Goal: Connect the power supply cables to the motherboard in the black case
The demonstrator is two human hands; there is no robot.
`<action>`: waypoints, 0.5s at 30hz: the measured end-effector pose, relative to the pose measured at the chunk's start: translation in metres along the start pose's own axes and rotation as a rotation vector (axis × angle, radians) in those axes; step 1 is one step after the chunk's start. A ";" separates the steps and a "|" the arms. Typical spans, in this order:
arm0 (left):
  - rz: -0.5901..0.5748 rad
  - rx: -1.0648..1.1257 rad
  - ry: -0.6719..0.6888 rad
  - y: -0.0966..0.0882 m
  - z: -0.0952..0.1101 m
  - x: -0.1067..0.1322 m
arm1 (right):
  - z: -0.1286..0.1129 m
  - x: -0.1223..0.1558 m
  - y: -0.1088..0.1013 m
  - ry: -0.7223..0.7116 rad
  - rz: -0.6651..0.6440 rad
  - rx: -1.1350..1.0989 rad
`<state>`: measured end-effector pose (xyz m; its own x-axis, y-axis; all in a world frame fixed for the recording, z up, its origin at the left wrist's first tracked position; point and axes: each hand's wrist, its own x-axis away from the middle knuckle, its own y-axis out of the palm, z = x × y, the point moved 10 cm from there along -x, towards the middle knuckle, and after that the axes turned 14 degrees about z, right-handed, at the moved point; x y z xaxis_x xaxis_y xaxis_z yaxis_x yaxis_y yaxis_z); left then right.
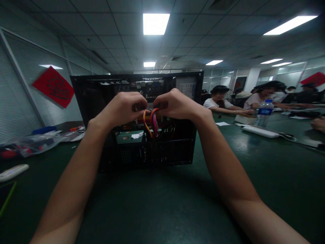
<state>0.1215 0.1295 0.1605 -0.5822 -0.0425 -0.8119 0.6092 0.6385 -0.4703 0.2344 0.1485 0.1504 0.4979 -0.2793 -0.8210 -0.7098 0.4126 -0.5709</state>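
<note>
A black computer case (172, 152) stands on the table with its open side facing me. Inside it I can see a circuit board and, at the upper right, a grey power supply (186, 88). Multicoloured cables (154, 125) in yellow, red, black and pink loop down between my hands. My left hand (128, 106) is pinched at the left of the loop, and its fingertips touch the wires. From the right, my right hand (172, 105) has its curled fingers closed round the upper part of the bundle. The cables' ends are hidden by the fingers.
On the left lie a plastic bag (30, 144), a white device (14, 173) and a green-edged dark object (7, 196). To the right are a water bottle (264, 112), a white power strip (260, 131) and paper (222, 124). Other people sit across the table.
</note>
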 end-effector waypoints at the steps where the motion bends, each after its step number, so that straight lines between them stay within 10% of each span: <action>1: 0.002 0.005 -0.004 0.000 -0.001 0.000 | 0.000 0.001 -0.001 -0.001 -0.003 -0.001; 15: 0.030 0.185 -0.102 0.007 0.007 -0.003 | 0.001 0.001 -0.009 -0.024 0.021 -0.087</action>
<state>0.1311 0.1286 0.1574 -0.5104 -0.1089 -0.8530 0.7197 0.4889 -0.4930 0.2413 0.1454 0.1546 0.4936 -0.2506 -0.8328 -0.7602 0.3408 -0.5531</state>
